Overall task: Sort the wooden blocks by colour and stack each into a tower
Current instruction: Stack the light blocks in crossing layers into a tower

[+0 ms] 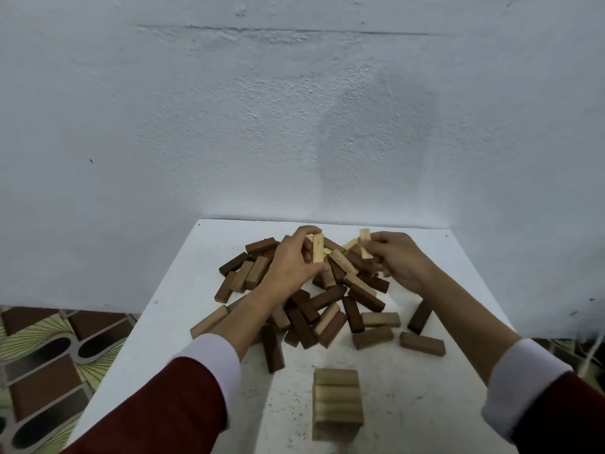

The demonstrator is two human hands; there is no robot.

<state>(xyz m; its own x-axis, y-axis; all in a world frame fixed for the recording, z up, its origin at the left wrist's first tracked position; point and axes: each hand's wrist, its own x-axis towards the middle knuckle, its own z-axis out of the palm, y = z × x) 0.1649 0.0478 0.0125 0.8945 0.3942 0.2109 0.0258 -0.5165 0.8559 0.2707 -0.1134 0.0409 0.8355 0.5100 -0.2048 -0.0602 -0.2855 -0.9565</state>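
My left hand pinches a pale block upright between thumb and fingers, just above the far side of the pile. My right hand has its fingers curled round another pale block, whose end sticks up above the knuckles. Both hands are over the far half of the pile, close together but apart.

The pile is a loose heap of dark brown, mid-brown and pale blocks lying crossed over one another across the middle of the surface. A few strays lie flat to its right: a dark block set on a slant, a brown block nearer me, and two mid-brown blocks side by side. A dark block points toward me from the near left edge of the heap.

A short tower of pale blocks stands near the front edge, well apart from the pile, its top layer showing parallel blocks.

The surface is white, speckled with small dark marks, and its far edge meets a wall painted pale blue-white with a rough texture. To the left, below the surface, is a floor patterned in brown, cream and dark ovals. My sleeves are dark red with white cuffs.
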